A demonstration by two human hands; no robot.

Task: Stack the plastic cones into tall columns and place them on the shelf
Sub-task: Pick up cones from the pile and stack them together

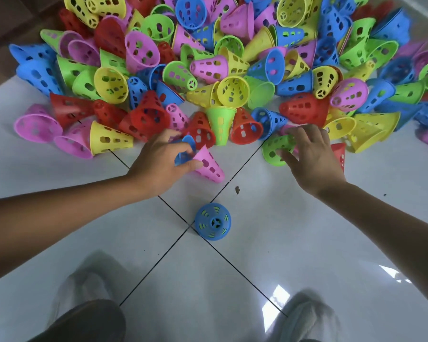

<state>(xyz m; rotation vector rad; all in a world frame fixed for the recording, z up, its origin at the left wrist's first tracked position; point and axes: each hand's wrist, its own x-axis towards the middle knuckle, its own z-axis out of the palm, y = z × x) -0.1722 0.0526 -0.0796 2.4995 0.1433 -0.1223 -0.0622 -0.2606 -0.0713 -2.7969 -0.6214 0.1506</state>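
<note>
Multicoloured perforated plastic cones (208, 58), heaped.

Both forearms are bare to the frame edge with no sleeve, watch or ring showing, the left hand (158, 159) and right hand (311, 156) are ungloved, and a dark grey trouser knee (89, 322) shows at the bottom left.

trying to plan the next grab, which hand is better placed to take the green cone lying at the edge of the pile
Right. The right hand already has its fingers around the green cone. The left hand is across the floor seam, busy with a blue cone beside a pink cone.
</note>
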